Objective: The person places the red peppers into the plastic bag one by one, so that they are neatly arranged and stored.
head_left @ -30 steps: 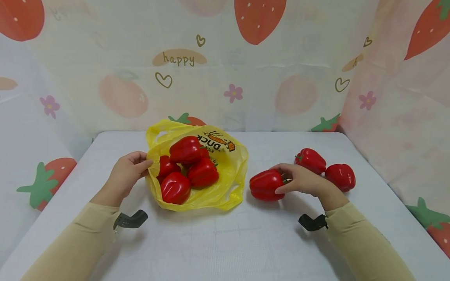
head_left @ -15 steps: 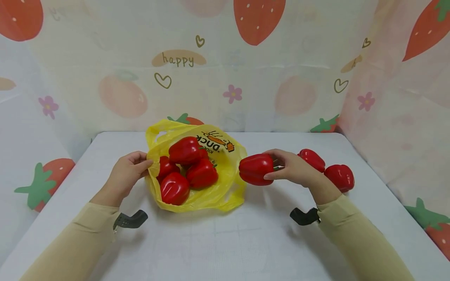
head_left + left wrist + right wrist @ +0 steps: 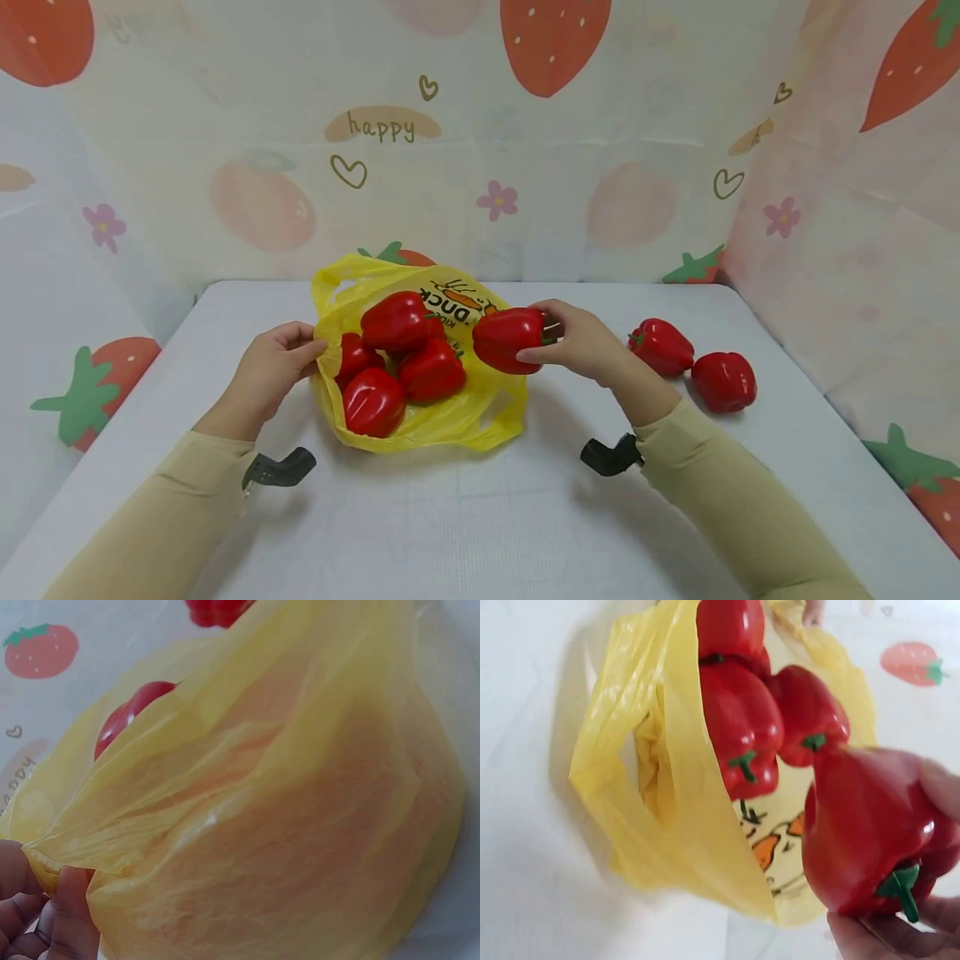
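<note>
My right hand [image 3: 581, 340] grips a red bell pepper [image 3: 508, 340] by its stem end, holding it above the table at the right side of a yellow plastic bag [image 3: 480, 417]. The right wrist view shows that held bell pepper [image 3: 877, 832] with its green stem facing the camera. At the bag's left rim, my left hand [image 3: 270, 367] pinches the plastic between thumb and fingers; the left wrist view shows the gathered yellow film [image 3: 82, 847] there. Several red bell peppers [image 3: 431, 371] lie inside the bag, whose mouth is spread wide. Some are partly hidden behind others.
Two more red bell peppers, one [image 3: 662, 347] slightly behind the other [image 3: 723, 382], lie on the white table [image 3: 450, 533] to the right. A strawberry-print cloth [image 3: 555, 225] hangs behind and at both sides. Each wrist carries a black mount [image 3: 611, 456].
My right hand has lifted the bell pepper off the table and carried it left and away from me, to the bag's right side. The left hand has stayed at the rim.
</note>
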Motion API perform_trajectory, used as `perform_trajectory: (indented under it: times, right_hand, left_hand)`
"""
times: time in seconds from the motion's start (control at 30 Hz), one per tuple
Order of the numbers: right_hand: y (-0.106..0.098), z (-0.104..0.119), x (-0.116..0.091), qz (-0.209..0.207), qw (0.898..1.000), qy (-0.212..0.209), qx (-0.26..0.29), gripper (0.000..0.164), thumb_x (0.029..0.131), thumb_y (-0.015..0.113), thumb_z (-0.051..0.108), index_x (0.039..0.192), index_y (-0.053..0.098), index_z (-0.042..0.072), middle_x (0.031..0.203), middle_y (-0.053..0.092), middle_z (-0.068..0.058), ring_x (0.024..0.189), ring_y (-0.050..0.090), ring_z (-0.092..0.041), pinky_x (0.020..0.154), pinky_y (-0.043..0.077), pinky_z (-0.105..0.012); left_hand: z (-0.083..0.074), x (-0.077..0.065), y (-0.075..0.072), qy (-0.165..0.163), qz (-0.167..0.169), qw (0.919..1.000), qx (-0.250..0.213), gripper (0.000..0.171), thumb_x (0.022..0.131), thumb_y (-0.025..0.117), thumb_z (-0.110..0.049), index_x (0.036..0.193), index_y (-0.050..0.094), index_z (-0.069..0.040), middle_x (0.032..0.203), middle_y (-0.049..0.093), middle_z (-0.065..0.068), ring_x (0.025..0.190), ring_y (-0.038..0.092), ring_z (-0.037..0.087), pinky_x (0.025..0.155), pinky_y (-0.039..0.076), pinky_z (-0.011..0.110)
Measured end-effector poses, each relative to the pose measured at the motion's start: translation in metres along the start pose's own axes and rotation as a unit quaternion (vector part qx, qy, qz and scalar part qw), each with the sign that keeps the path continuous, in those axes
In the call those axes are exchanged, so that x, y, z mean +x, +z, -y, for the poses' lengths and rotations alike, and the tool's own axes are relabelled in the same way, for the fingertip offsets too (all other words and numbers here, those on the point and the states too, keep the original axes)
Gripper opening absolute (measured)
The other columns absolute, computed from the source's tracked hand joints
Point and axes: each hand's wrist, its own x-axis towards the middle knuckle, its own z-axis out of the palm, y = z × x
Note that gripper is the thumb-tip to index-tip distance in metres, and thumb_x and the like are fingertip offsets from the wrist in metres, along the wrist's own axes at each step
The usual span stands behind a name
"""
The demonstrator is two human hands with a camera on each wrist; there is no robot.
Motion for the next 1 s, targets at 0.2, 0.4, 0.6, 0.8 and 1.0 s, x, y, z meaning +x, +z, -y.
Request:
perform_trajectory:
  times: [0.2, 0.4, 0.6, 0.8, 1.0]
  right_hand:
    - [0.015, 0.008, 0.010, -0.029, 0.999, 0.016, 0.011, 0.068, 0.069, 0.079, 0.033, 0.126, 0.045, 0.018, 0.113, 0.055, -0.002, 0.104, 0.051, -0.022, 0.077, 0.054, -0.036]
    - [0.030, 0.010, 0.017, -0.053, 0.998, 0.028, 0.016, 0.066, 0.070, 0.079, 0.033, 0.125, 0.046, 0.018, 0.113, 0.056, -0.002, 0.103, 0.052, -0.021, 0.079, 0.054, -0.035]
    - [0.044, 0.009, 0.024, -0.065, 0.997, 0.031, -0.031, 0.069, 0.070, 0.078, 0.033, 0.127, 0.044, 0.015, 0.115, 0.055, -0.003, 0.102, 0.053, -0.021, 0.080, 0.053, -0.033]
    - [0.055, 0.009, 0.030, -0.062, 0.995, 0.037, -0.067, 0.076, 0.071, 0.077, 0.035, 0.132, 0.038, 0.011, 0.122, 0.050, -0.007, 0.108, 0.049, -0.023, 0.085, 0.051, -0.036]
    - [0.060, 0.006, 0.033, -0.058, 0.992, 0.047, -0.101, 0.080, 0.071, 0.077, 0.038, 0.135, 0.036, 0.011, 0.123, 0.048, -0.007, 0.110, 0.046, -0.023, 0.088, 0.050, -0.039]
  left_hand:
    - [-0.001, 0.000, 0.000, -0.001, 0.000, 1.0000, 0.003, 0.035, 0.094, 0.049, -0.028, 0.119, 0.050, -0.002, 0.117, 0.052, 0.015, 0.102, 0.053, 0.026, 0.083, 0.050, 0.022]
    - [-0.002, -0.001, 0.000, -0.002, 0.002, 1.0000, 0.002, 0.036, 0.094, 0.050, -0.028, 0.119, 0.050, -0.002, 0.118, 0.052, 0.016, 0.102, 0.053, 0.026, 0.082, 0.050, 0.023]
    - [-0.001, -0.001, 0.000, -0.004, 0.003, 1.0000, 0.003, 0.036, 0.094, 0.050, -0.028, 0.120, 0.050, -0.002, 0.119, 0.051, 0.016, 0.104, 0.052, 0.026, 0.084, 0.050, 0.024]
    - [0.000, 0.000, 0.000, -0.007, 0.003, 1.0000, 0.006, 0.036, 0.094, 0.050, -0.028, 0.120, 0.050, -0.003, 0.119, 0.051, 0.016, 0.105, 0.052, 0.027, 0.086, 0.049, 0.027]
    - [0.001, 0.001, 0.001, -0.004, 0.003, 1.0000, 0.005, 0.036, 0.094, 0.050, -0.028, 0.120, 0.049, -0.002, 0.119, 0.051, 0.016, 0.105, 0.052, 0.027, 0.086, 0.048, 0.027]
